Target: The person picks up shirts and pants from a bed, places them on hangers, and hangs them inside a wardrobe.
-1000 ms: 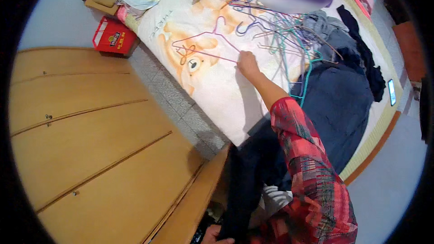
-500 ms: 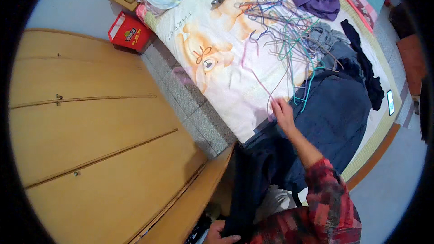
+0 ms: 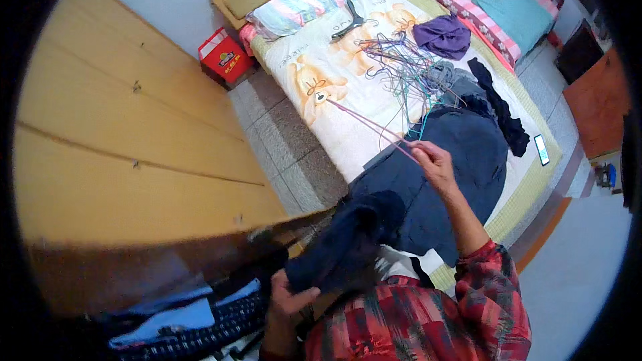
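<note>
My right hand (image 3: 435,164) is closed on a thin pink clothes hanger (image 3: 374,125), which points up and left over the bed. A dark navy garment (image 3: 344,234) hangs from my left hand (image 3: 289,294), whose fingers and thumb pinch its edge; its exact kind I cannot make out. Beneath my right hand spreads a large dark grey garment (image 3: 461,167) on the bed. Beyond it lies a tangled heap of wire hangers (image 3: 408,70) in several colours.
The bed (image 3: 358,154) also bears a purple cloth (image 3: 443,37), a black garment (image 3: 498,103), a dark thick hanger (image 3: 348,23), a pillow (image 3: 301,7) and a phone (image 3: 541,150). Left stands a wooden wardrobe (image 3: 127,134), with folded clothes (image 3: 174,321) low down. A red bag (image 3: 224,59) stands by the headboard.
My view has turned, bringing the clothes at the wardrobe's foot into sight. The pink hanger has swung and is clear of the heap. My left hand has come up with the navy garment.
</note>
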Tool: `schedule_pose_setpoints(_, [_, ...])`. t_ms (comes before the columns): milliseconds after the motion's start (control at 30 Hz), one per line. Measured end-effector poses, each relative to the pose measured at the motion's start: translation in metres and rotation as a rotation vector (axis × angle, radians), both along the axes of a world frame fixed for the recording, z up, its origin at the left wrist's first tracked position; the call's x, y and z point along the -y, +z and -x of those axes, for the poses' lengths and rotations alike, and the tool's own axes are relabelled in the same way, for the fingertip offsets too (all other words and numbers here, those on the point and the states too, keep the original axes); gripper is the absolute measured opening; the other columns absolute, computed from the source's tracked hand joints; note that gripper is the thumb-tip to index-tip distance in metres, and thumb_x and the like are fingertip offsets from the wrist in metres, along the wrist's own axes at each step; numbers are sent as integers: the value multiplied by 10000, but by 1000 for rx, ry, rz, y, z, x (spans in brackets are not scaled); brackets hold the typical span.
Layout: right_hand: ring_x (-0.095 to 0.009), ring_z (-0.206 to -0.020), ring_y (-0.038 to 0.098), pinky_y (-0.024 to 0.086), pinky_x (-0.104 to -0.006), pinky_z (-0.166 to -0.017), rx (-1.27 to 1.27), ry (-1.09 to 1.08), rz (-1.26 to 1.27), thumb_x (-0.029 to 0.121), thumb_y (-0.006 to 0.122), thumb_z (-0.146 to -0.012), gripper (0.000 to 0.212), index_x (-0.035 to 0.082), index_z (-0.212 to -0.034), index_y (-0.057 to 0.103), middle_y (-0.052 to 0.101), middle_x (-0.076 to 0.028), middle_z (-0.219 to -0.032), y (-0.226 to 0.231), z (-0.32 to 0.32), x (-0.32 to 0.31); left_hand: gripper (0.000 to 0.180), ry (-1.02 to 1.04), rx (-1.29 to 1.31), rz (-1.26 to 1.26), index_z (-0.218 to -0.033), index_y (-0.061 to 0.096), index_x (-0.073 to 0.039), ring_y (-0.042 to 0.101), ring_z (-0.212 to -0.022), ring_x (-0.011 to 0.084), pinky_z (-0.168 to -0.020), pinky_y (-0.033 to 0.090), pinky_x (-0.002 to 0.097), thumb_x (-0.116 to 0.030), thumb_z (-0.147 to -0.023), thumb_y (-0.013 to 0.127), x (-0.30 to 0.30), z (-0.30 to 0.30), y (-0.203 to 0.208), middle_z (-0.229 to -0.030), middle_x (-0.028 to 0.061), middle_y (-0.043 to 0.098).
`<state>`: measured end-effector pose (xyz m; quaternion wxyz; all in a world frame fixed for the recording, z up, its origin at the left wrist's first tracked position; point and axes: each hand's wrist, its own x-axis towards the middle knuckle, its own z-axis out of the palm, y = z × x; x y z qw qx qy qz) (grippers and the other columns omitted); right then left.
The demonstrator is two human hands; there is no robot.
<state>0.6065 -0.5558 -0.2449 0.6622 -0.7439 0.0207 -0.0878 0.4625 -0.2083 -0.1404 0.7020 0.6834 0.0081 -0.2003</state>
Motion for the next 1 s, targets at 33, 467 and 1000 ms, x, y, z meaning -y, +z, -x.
schedule_pose_setpoints(33, [-89, -790, 551, 436, -215, -719, 56, -24, 64, 94, 572, -858, 148, -14, -928, 644, 627, -18, -884, 11, 16, 8, 381, 9, 14, 20, -1045, 579, 57, 573, -931, 169, -848, 432, 301, -18, -675, 629, -2, 11, 4, -1026, 96, 616])
schedule_pose_setpoints(467, [-56, -588, 411, 306, -199, -512, 349, 248, -10, 149, 561, -870, 173, -12, -860, 622, 554, -20, -751, 154, 206, -12, 421, 319, 604, -416, -1165, 500, 63, 489, -1110, 279, -960, 369, 369, 33, -747, 456, -80, 137, 46, -1226, 177, 495])
schedule_pose_setpoints(1000, [-229, -581, 586, 443, -306, -508, 754, 651, 538, 66, 631, -757, 65, 45, -818, 634, 594, -98, -692, 247, 215, -132, 651, 319, 459, -160, -1297, 343, 69, 385, -1241, 238, -1047, 244, 315, -11, -674, 511, -87, 187, 90, -1310, 158, 429])
